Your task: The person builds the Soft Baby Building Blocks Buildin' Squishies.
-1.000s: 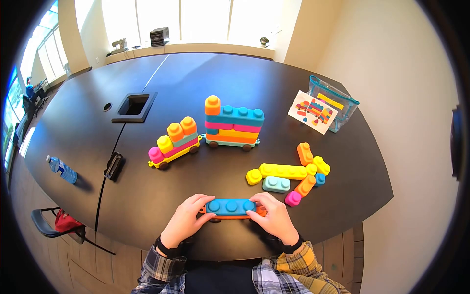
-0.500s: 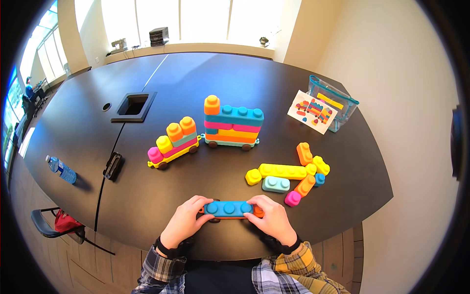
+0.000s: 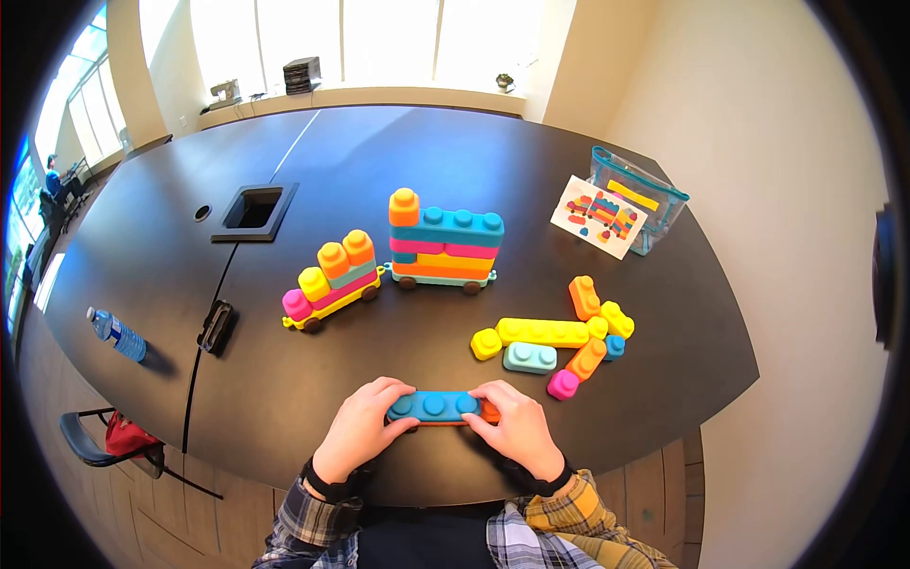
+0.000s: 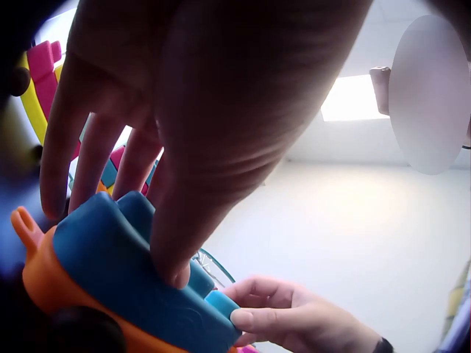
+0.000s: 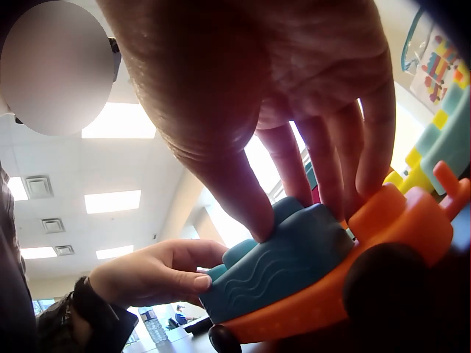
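Note:
A long blue block [image 3: 433,408] with a row of three studs lies on an orange wheeled base [image 5: 294,315], close to the near table edge. My left hand [image 3: 363,427] grips the block's left end, thumb on the near side and fingers on the far side. At the other end my right hand [image 3: 517,425] holds it the same way. In the right wrist view an orange stud of the base shows past the block's end, above a dark wheel [image 5: 386,294]. A looped orange hook [image 4: 27,229] sticks out by my left fingers.
Beyond my hands stand a yellow-based wagon [image 3: 332,305] and a taller stacked wagon [image 3: 445,235]. Several loose blocks, including a long yellow one [image 3: 540,331], lie to the right. A picture card [image 3: 599,216] leans on a clear bag [image 3: 659,199]. A bottle [image 3: 116,334] and dark case [image 3: 217,328] are left.
The blue block and its orange base have shifted slightly left, with my right hand following. Both hands keep their hold. The head view has also moved a little.

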### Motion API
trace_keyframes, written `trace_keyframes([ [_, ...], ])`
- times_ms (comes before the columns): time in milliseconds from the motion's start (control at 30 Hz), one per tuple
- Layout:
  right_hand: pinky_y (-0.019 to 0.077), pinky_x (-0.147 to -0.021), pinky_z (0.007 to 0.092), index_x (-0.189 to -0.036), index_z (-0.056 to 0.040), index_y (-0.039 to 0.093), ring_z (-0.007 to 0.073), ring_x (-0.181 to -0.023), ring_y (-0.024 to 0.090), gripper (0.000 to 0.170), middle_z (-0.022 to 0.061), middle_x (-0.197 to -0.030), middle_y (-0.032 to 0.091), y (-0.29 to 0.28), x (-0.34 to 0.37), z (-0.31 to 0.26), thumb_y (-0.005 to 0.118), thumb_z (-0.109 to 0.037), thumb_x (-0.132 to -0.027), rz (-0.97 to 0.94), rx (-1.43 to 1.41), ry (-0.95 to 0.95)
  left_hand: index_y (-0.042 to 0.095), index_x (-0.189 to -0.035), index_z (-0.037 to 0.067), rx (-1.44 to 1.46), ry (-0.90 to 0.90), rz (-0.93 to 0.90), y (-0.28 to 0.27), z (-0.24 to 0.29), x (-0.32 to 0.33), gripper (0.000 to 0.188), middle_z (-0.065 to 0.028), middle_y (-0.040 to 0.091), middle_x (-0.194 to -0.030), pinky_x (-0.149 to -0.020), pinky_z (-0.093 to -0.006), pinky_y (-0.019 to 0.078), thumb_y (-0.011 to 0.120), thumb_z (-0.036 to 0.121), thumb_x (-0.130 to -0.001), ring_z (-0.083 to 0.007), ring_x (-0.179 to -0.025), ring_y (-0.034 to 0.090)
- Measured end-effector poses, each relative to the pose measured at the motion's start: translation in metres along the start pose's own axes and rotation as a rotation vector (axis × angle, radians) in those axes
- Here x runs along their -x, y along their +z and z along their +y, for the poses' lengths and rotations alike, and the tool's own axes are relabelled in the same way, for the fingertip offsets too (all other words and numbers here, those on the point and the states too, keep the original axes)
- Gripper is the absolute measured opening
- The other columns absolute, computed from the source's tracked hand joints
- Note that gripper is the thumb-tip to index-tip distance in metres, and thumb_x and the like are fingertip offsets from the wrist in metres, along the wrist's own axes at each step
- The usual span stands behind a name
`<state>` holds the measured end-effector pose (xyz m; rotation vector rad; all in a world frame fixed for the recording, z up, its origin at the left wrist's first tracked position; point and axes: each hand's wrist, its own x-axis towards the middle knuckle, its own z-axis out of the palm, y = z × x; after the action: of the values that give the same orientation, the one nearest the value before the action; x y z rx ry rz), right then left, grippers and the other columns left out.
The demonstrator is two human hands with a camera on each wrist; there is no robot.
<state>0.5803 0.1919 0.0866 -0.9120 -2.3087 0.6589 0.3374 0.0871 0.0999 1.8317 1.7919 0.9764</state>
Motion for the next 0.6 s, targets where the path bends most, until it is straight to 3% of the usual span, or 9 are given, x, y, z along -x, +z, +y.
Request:
trace_keyframes([
  [267,0.0585,-0.070,0.0371,-0.109,-0.0101,0.072,0.0237,-0.081,0.074,0.027,0.0033,-0.102,0.072,0.000,0.000,-0.001,0.082,-0.023,-0.088,-0.003,0.007,0.010,0.072,-0.117,0.009,0.002,-0.041,0.012,0.005,-0.005,0.000,0.038,-0.0076,0.071,-0.115,-0.089,-0.0437,0.0578,0.086,0.021,-0.084,-0.0331,-0.104,0.069],
  [433,0.0604,-0.084,0.0363,-0.118,-0.0036,0.071,0.0282,-0.099,0.075,0.036,0.0117,-0.109,0.073,-0.021,-0.007,0.002,0.085,-0.020,-0.089,-0.133,-0.173,0.032,0.072,-0.117,0.008,0.016,-0.052,0.007,0.004,-0.003,0.000,0.038,-0.0083,0.071,-0.115,-0.087,-0.0432,0.0586,0.086,0.020,-0.084,-0.0334,-0.103,0.070],
  [567,0.0600,-0.079,0.0358,-0.118,-0.0019,0.071,0.0263,-0.094,0.073,0.036,0.0126,-0.112,0.074,-0.039,-0.023,0.022,0.083,-0.021,-0.090,-0.009,0.050,0.026,0.072,-0.117,0.007,0.059,-0.046,0.015,0.004,-0.004,0.000,0.038,-0.0092,0.071,-0.116,-0.087,-0.0429,0.0589,0.086,0.017,-0.084,-0.0342,-0.102,0.070],
  [600,0.0592,-0.079,0.0387,-0.114,-0.0013,0.071,0.0313,-0.092,0.072,0.032,0.0147,-0.110,0.073,-0.042,-0.031,0.026,0.081,-0.020,-0.090,0.018,0.094,0.008,0.071,-0.118,0.007,0.064,-0.045,0.003,0.002,-0.004,-0.001,0.038,-0.0094,0.070,-0.117,-0.085,-0.0409,0.0602,0.086,0.015,-0.084,-0.0322,-0.103,0.070],
])
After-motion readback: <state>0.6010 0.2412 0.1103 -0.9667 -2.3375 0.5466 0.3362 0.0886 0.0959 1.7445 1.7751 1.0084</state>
